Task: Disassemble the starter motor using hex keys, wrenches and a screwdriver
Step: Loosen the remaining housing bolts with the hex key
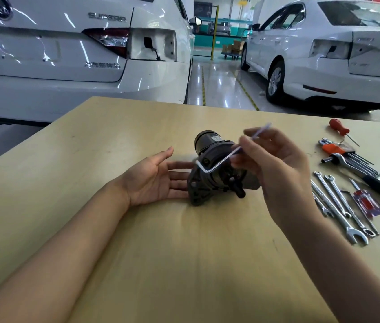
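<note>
One starter motor (217, 169) lying mid-bench (137, 252), left hand (154, 180) open-palmed against its flange with fingertips hidden behind it, right hand (275, 173) pinching one blurred hex key (221, 159) over it, four wrenches (338, 206) and two screwdrivers (366, 203) alongside.

Right hand (275, 173) pinches hex key (221, 163) over starter motor (214, 169).

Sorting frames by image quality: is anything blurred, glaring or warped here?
Head view: the hex key in the right hand is motion-smeared toward its far end; the starter motor and left hand look sharp; ceiling lights streak across the white car; the wide lens bows the table edges.
</note>
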`<state>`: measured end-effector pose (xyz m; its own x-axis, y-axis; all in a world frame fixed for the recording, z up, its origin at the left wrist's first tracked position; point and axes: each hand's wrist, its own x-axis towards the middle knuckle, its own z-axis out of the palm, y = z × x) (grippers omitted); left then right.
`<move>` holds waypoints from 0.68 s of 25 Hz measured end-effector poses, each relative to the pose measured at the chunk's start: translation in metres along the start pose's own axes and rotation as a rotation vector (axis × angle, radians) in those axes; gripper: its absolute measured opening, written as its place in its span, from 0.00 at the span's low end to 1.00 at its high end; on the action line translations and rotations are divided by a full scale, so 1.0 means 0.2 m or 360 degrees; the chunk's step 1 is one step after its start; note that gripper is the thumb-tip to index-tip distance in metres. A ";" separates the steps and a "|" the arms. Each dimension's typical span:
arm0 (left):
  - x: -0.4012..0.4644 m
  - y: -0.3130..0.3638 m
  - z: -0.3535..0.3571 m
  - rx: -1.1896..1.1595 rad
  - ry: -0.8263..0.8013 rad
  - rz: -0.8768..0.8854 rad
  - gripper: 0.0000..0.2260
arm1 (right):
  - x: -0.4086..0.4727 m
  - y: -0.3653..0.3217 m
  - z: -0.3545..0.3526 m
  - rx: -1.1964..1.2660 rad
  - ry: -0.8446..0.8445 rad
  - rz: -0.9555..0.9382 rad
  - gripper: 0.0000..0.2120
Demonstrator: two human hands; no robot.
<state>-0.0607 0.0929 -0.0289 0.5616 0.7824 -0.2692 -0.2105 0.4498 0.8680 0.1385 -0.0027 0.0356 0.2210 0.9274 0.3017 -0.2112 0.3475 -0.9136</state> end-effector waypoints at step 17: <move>0.02 -0.01 -0.03 -0.0030 -0.0129 -0.0025 0.24 | 0.03 0.05 -0.07 0.0277 0.0282 0.0311 0.05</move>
<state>-0.0629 0.0970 -0.0328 0.6277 0.7380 -0.2475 -0.2159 0.4706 0.8556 0.1501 0.0049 0.0239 0.3192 0.9458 0.0590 -0.4224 0.1977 -0.8846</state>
